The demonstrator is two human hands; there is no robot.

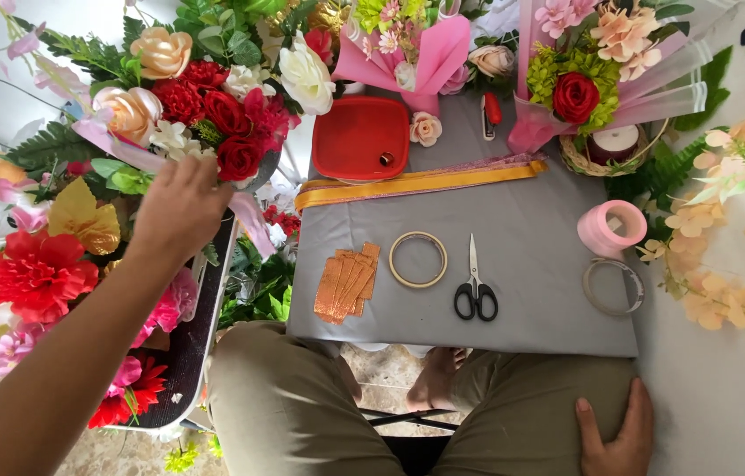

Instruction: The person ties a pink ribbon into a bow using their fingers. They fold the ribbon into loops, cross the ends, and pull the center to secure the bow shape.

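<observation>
My left hand [180,210] reaches out to the left over a heap of artificial flowers [81,220], its fingers curled down among the red roses [230,132] and green leaves; whether it grips a stem is hidden. My right hand [615,432] rests flat on my right knee, fingers spread, holding nothing. Between them stands a small grey table [531,308] with black-handled scissors [475,289], a tape ring [417,259] and a stack of orange-brown paper strips [348,282].
A red lidded box [361,137], yellow ribbon strips [417,182], a pink ribbon roll [610,227] and a clear tape roll [612,286] lie on the table. Pink-wrapped bouquets [584,79] stand behind. Peach blossoms [725,264] line the right side.
</observation>
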